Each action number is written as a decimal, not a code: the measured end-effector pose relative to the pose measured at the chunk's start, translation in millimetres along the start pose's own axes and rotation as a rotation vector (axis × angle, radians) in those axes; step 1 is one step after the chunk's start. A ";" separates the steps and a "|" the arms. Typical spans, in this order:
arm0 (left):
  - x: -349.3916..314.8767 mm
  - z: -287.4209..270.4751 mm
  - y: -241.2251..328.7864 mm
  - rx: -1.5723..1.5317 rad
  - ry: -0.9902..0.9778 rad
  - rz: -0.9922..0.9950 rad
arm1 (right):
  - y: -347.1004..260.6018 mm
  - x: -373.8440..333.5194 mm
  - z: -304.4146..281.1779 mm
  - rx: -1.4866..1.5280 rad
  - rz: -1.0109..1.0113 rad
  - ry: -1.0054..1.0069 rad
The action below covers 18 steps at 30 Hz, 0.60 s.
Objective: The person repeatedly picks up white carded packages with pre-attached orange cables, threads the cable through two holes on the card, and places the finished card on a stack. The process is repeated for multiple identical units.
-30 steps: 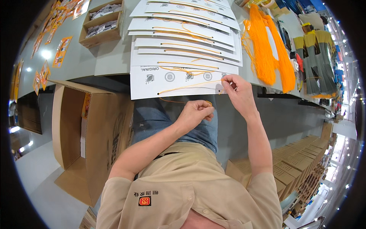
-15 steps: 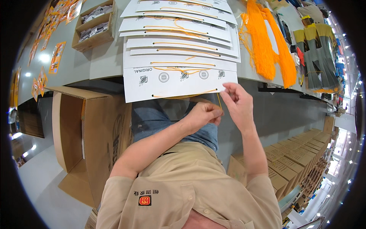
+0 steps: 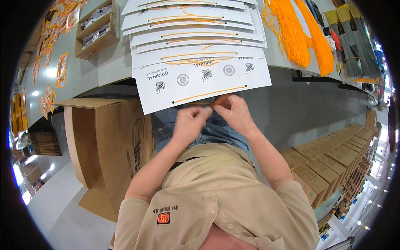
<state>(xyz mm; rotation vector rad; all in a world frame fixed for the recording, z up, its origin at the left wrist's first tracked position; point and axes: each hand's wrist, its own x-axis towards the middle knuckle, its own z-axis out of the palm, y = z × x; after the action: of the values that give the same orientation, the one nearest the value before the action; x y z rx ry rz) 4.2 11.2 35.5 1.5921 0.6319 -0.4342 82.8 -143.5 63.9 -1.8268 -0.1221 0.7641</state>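
- Stretching across the top, the grey table point(image 3: 104, 68) carries most of the things in view.
- The person's beige shirt point(image 3: 233, 187) fills the lower middle, both forearms reaching forward from its short sleeves.
- The carton point(image 3: 121, 141) stands on the person's left, its open side facing away from the body.
- Small boxes point(image 3: 331, 166) form a long double row on the person's right.
- White sheets point(image 3: 196, 28) lie overlapped at the middle of the table, each with orange cord across it.
- The front sheet point(image 3: 196, 86) is nearest the person, set at a slant and jutting past the table edge above the lap.
- The orange hank point(image 3: 287, 33) lies on the table to the right of the sheets.
- Grey bundles point(image 3: 354, 52) with yellow ends lie farther right.
- The tray point(image 3: 102, 46), left of the sheets, holds small packets in two compartments.
- The right hand point(image 3: 235, 112) is just below the front sheet's lower edge, thumb and forefinger pinching orange cord.
- The left hand point(image 3: 191, 123) is close beside it, fingers curled inward; the tips are blurred, so whether they grip the cord cannot be told.
- The cord point(image 3: 209, 93) runs straight between two holes in the front sheet, and a loose length shows below the edge, by the fingertips.
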 end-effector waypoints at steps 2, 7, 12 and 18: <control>9.2 -1.1 6.7 -0.387 0.119 0.261 | 5.7 -7.6 6.0 0.177 0.023 -0.096; 21.5 1.1 5.3 -0.337 0.159 0.238 | 19.8 -22.6 25.9 0.145 0.041 0.150; 13.5 -10.4 5.7 -0.209 -0.024 0.118 | 11.8 -19.9 24.1 -0.152 -0.383 0.201; 10.3 4.1 2.7 -0.477 0.049 0.327 | 5.3 -12.7 19.2 -0.043 -0.393 0.271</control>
<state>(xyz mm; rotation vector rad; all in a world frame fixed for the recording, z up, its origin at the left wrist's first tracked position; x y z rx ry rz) 14.2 8.5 30.7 1.2185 0.4566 0.0044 60.8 -135.6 61.1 -1.8509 -0.3119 0.2386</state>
